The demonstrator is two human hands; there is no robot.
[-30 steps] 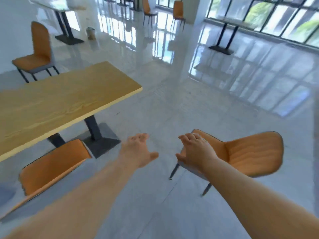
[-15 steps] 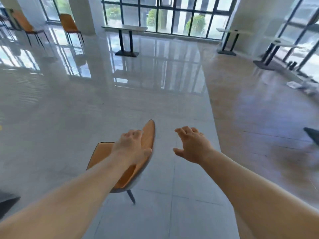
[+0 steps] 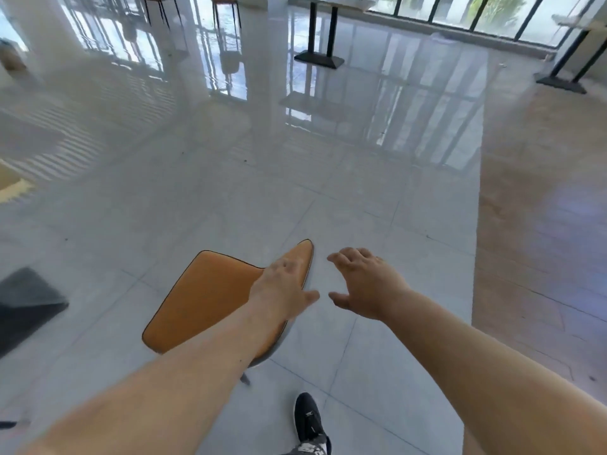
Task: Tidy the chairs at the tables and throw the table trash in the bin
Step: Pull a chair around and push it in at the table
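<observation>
Orange chair [image 3: 203, 303] under empty hands [image 3: 282, 290].

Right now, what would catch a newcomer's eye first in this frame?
The orange chair at lower centre stands out against the pale glossy floor, with the left hand over its backrest; whether it grips is unclear. The right hand hovers open just to the chair's right, touching nothing. A black-based table stands far back by the windows, and a black shoe shows at the bottom.

Both arms outstretched; left hand [image 3: 282, 290], right hand [image 3: 364, 284] spread, empty.
</observation>
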